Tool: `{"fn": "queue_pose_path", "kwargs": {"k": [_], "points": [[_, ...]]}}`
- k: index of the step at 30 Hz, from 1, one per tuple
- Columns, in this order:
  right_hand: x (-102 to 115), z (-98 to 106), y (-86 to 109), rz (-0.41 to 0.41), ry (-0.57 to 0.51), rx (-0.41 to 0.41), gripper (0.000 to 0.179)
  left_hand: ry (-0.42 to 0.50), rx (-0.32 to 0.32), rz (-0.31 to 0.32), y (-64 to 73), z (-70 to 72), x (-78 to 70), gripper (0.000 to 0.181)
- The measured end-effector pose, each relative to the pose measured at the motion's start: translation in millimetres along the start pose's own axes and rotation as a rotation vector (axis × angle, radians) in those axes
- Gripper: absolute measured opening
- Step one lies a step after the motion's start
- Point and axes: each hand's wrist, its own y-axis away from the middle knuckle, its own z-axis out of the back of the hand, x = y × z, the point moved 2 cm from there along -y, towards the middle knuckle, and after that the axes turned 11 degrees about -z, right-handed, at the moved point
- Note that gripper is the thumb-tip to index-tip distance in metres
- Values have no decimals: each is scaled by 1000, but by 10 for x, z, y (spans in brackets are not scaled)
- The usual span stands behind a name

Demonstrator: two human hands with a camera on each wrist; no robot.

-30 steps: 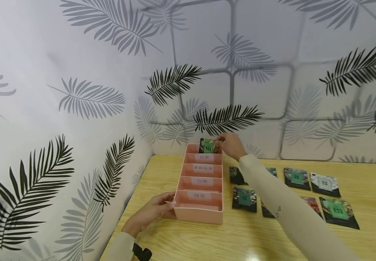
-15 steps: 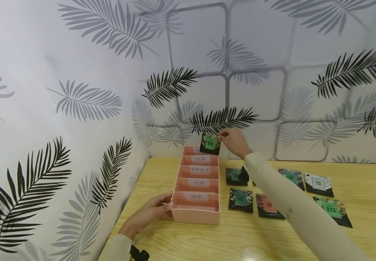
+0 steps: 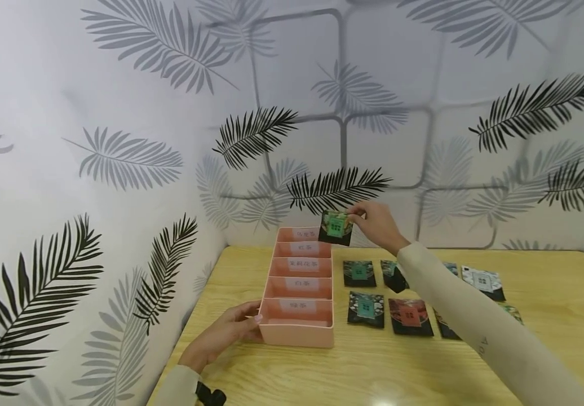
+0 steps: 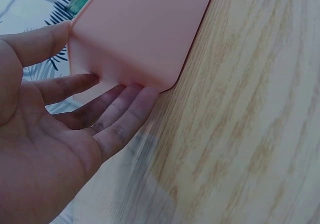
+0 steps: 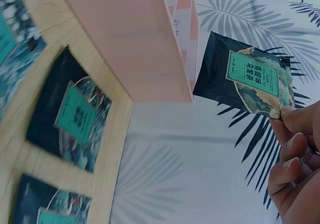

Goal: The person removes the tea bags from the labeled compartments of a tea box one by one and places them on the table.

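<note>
My right hand pinches a tea sachet by its upper right corner, as the head view shows it. The sachet is black with a green label, printed with oolong tea lettering in the right wrist view. It hangs in the air at the right of the far end of a pink divided box. Paper labels mark the box's compartments. At the box's near left corner, my left hand touches the wall with its fingertips. In the left wrist view those fingers are extended against the pink wall.
Right of the box, flat on the wooden table, lie several tea sachets, among them a red-labelled one, a teal-labelled one and a white one. My right forearm covers some. A leaf-patterned wall covering stands behind.
My right hand has lifted the sachet up from the farthest compartment and moved it right, past the box's edge. The left hand stays at the corner. The head view has shifted slightly.
</note>
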Motion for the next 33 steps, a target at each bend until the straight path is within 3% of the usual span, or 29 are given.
{"fn": "queue_pose_path", "kwargs": {"k": [11, 33], "points": [[-201, 314, 364, -11, 12, -16, 15, -32, 3, 4, -24, 3, -7, 59], [-672, 793, 1039, -77, 51, 41, 13, -42, 4, 20, -13, -46, -5, 59]]}}
